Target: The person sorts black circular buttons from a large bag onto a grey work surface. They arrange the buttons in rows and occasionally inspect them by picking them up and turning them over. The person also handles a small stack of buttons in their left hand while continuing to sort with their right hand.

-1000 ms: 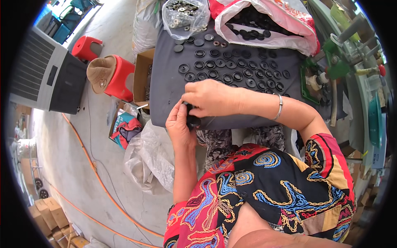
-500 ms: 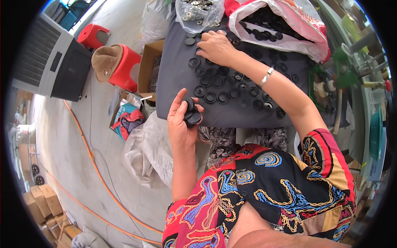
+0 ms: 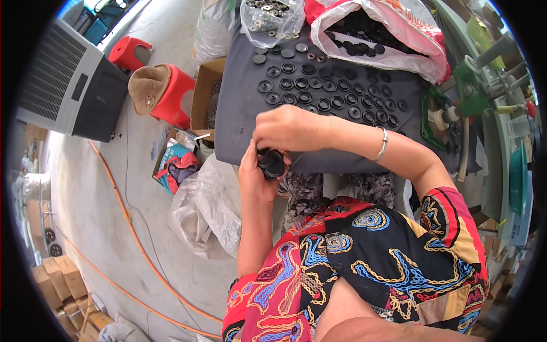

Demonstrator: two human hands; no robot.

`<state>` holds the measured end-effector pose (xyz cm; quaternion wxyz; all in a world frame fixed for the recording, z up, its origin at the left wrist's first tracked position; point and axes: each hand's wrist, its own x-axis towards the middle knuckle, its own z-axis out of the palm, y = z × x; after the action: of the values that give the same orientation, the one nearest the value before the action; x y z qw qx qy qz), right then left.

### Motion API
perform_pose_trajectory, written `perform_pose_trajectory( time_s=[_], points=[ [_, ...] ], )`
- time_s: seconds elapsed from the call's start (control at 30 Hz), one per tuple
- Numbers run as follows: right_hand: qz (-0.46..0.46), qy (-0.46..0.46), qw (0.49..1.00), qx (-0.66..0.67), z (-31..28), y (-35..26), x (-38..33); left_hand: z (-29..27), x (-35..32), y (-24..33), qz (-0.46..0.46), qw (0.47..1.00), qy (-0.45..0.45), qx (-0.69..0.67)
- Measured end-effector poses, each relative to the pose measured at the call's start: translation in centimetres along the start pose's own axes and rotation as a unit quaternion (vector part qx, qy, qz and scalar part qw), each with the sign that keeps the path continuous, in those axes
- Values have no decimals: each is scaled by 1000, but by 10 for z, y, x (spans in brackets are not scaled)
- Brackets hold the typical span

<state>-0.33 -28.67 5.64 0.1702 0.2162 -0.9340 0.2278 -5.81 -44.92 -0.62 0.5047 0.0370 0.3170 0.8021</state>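
Note:
My left hand (image 3: 257, 178) is just off the table's near edge, its fingers wrapped round several black round plastic caps (image 3: 272, 164). Over them bends my right hand (image 3: 292, 130), closed, its fingertips meeting the left thumb and the caps; what those fingertips pinch is hidden. Beyond my hands, on the grey cloth-covered table (image 3: 239, 108), black ring-shaped caps (image 3: 323, 104) lie spread in loose rows. A few flatter grey-black discs (image 3: 288, 53) and two small brownish rings lie farther back.
At the back of the table are a white and red sack (image 3: 393, 60) of black caps and a clear bag (image 3: 272, 23) of metal pieces. A green metal machine (image 3: 476, 85) stands right. Left are a cardboard box (image 3: 200, 105), red stools (image 3: 174, 97), an air cooler (image 3: 68, 80) and an orange hose (image 3: 122, 208).
My right hand has come back from the far part of the table to my left hand, uncovering the caps under it. My left hand keeps its caps and has shifted slightly right.

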Motion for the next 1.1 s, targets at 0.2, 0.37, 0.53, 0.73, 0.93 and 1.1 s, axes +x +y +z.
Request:
perform_pose_trajectory(
  time_s=[0.2, 0.37, 0.53, 0.73, 0.93, 1.1],
  points=[
    [327, 44, 942, 61, -3, 49, 28, -25, 0, 3, 26, 998, 27, -58],
    [345, -48, 937, -37, 11, 72, 37, -21, -3, 7, 17, 994, 61, -84],
    [276, 30, 950, -141, 11, 69, 24, -11, -7, 13, 32, 989, 72, -126],
    [140, 30, 987, 69, -5, -3, 10, -15, -2, 12, 32, 984, 56, -163],
    [25, 18, 999, -24, 14, -32, -2, 3, -2, 6, 12, 981, 99, -169],
    [91, 39, 995, 18, 19, -25, -4, -18, -3, 0, -43, 979, 66, -187]
  ],
)
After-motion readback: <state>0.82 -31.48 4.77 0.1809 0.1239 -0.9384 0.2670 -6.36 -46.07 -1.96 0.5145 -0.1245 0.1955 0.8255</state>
